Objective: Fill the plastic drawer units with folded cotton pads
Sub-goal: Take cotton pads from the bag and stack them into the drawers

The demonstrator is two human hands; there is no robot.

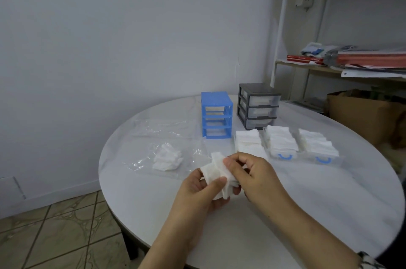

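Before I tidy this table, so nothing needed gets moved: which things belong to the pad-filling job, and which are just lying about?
Job: blue drawer unit, grey drawer unit, filled drawers, loose pads, pads held in both hands.
Lying about: books and papers on the shelf, cardboard box.

blue drawer unit (216, 115): opaque plastic | pads (217, 175): soft white cotton | table (285, 202): smooth, matt white

Soft, even, cool light leaves faint shadows under the hands (222, 180) on the bench (307, 202); edges bow, detail slightly blurred.
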